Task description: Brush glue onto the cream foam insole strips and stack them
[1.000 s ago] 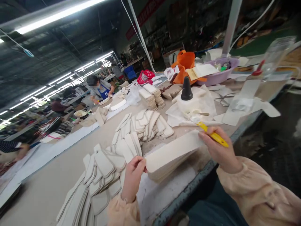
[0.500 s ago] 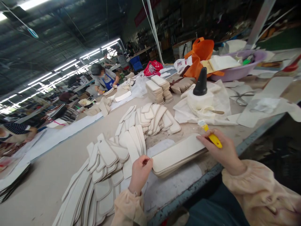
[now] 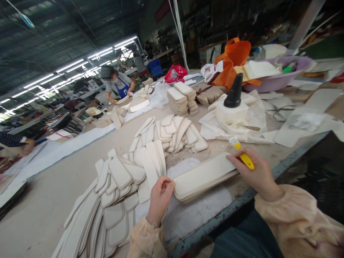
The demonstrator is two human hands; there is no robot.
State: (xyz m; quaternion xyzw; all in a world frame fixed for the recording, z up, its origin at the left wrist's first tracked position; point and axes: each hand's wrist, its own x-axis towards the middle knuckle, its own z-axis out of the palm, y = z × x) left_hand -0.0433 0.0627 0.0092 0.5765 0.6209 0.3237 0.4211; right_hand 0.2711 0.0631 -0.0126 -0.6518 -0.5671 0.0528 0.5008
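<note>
A stack of long cream panels [image 3: 202,175] with rounded corners lies in front of me. My left hand [image 3: 161,191] pinches the left end of the top panel between thumb and fingers. In my right hand [image 3: 254,172] is a paintbrush [image 3: 246,161] with a yellow handle, its whitish bristles pointing up and away. The fingertips of that same hand touch the right end of the top panel. Fanned piles of similar cream pieces [image 3: 118,211] spread to the left, and another heap [image 3: 174,132] lies beyond the stack. White paper [image 3: 212,204] shows under the stack.
A white tub [image 3: 232,113] with a black cone [image 3: 234,92] on it stands at the back right, near scissors [image 3: 281,113]. Behind are neat stacks [image 3: 181,98], an orange bag [image 3: 233,61] and a purple basin [image 3: 279,80]. A co-worker [image 3: 118,86] works further off. The table edge [image 3: 242,200] runs close by.
The view has shifted slightly. Both hands stay at the two ends of the top panel, and the brush remains in my right hand.
</note>
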